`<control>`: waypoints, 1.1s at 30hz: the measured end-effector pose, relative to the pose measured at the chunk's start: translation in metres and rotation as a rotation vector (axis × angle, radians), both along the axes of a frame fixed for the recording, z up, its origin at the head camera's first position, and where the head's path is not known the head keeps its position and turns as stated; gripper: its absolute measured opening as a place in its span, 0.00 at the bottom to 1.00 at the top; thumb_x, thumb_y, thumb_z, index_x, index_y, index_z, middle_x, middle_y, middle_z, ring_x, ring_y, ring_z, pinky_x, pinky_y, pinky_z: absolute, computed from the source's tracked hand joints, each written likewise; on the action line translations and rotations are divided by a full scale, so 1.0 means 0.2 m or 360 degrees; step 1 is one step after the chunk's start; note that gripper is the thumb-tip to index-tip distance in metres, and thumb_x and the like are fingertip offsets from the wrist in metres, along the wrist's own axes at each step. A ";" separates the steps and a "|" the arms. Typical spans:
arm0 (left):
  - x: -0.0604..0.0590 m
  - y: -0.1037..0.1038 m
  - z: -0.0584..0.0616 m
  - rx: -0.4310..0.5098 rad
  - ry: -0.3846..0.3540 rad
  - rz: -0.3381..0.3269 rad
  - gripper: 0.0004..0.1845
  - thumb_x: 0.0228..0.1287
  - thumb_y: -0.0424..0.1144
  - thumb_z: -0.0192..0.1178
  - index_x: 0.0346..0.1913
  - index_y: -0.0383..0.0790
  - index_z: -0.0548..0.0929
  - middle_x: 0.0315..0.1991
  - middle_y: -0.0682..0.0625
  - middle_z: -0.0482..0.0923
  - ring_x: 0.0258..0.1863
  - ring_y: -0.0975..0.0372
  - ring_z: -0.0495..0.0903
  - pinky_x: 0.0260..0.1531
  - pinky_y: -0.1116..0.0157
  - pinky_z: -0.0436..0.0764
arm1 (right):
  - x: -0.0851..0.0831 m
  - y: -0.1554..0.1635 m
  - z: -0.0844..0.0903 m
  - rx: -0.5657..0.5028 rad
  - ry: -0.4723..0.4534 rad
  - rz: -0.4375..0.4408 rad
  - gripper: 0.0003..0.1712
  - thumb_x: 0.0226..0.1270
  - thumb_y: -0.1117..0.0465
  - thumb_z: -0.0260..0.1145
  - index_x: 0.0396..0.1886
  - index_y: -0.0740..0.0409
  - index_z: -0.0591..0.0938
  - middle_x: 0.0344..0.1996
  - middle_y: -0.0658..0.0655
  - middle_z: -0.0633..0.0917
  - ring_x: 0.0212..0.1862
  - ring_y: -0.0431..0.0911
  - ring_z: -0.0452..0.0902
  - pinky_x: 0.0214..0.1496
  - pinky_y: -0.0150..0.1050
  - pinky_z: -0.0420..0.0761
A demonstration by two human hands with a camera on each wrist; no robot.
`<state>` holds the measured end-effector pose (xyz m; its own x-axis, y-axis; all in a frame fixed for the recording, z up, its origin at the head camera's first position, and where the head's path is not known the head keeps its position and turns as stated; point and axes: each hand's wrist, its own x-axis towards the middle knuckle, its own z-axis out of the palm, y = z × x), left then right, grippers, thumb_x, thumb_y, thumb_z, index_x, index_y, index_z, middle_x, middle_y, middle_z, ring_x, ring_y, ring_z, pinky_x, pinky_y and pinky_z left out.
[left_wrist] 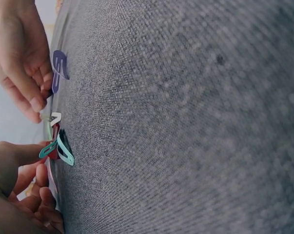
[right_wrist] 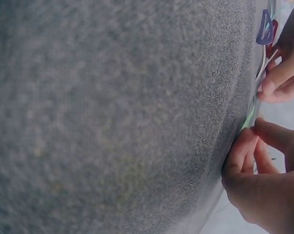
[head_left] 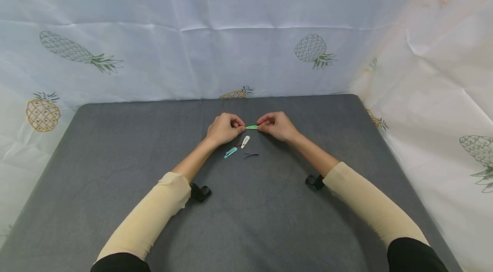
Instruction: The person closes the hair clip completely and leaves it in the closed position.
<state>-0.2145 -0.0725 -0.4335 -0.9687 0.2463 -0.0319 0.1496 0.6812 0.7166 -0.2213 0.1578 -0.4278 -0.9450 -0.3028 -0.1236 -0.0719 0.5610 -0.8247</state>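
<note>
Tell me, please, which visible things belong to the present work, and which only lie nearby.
In the work, it seems:
green clip, its ends held
left hand
right hand

Only lying on the grey cloth:
white clip
turquoise clip
purple clip
red clip, partly hidden

The table covering [head_left: 262, 225] is matt, rough-textured cloth; the green clip [head_left: 252, 127] looks smooth.
</note>
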 end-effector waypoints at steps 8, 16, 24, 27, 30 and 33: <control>0.00 -0.01 0.00 0.0025 0.0016 -0.0006 0.04 0.73 0.42 0.71 0.41 0.47 0.94 0.33 0.54 0.83 0.30 0.63 0.75 0.33 0.63 0.69 | 0.00 0.00 0.00 0.0001 -0.0010 0.0001 0.13 0.75 0.64 0.72 0.54 0.65 0.90 0.43 0.64 0.92 0.36 0.38 0.83 0.40 0.29 0.78; 0.00 -0.01 0.00 0.0034 0.0021 -0.0015 0.04 0.73 0.42 0.71 0.41 0.47 0.93 0.33 0.54 0.83 0.29 0.63 0.74 0.32 0.63 0.69 | 0.00 0.00 0.00 -0.0007 -0.0008 0.0007 0.13 0.75 0.65 0.71 0.54 0.66 0.90 0.43 0.65 0.92 0.37 0.40 0.85 0.39 0.28 0.79; 0.01 -0.02 0.00 0.0073 0.0028 -0.0032 0.05 0.73 0.41 0.70 0.41 0.46 0.93 0.33 0.53 0.83 0.28 0.64 0.73 0.31 0.64 0.68 | 0.00 0.00 0.01 -0.0010 0.0020 0.0004 0.12 0.75 0.65 0.71 0.53 0.65 0.90 0.43 0.65 0.92 0.40 0.46 0.88 0.40 0.29 0.80; 0.02 -0.03 0.00 0.0090 0.0023 -0.0037 0.05 0.74 0.41 0.70 0.41 0.45 0.93 0.33 0.53 0.83 0.27 0.64 0.72 0.30 0.65 0.67 | 0.01 -0.01 0.01 -0.0018 0.0039 0.0013 0.12 0.75 0.65 0.72 0.53 0.65 0.90 0.43 0.65 0.93 0.39 0.44 0.87 0.40 0.29 0.80; 0.02 -0.03 0.01 0.0097 0.0009 -0.0041 0.05 0.74 0.41 0.69 0.41 0.46 0.93 0.33 0.53 0.84 0.26 0.64 0.72 0.30 0.65 0.67 | 0.01 -0.01 0.01 -0.0034 0.0045 0.0021 0.12 0.75 0.65 0.72 0.53 0.65 0.90 0.42 0.65 0.93 0.38 0.43 0.87 0.40 0.29 0.80; 0.03 -0.04 0.01 0.0101 -0.0004 -0.0050 0.06 0.75 0.41 0.69 0.42 0.46 0.93 0.32 0.53 0.83 0.26 0.64 0.72 0.30 0.65 0.67 | 0.02 -0.02 0.01 -0.0042 0.0045 0.0038 0.12 0.75 0.65 0.72 0.53 0.65 0.90 0.43 0.65 0.93 0.38 0.43 0.87 0.40 0.30 0.81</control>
<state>-0.2084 -0.0801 -0.4315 -0.9603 0.2784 -0.0178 0.1684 0.6294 0.7586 -0.2164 0.1532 -0.4252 -0.9406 -0.3279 -0.0886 -0.1084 0.5371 -0.8365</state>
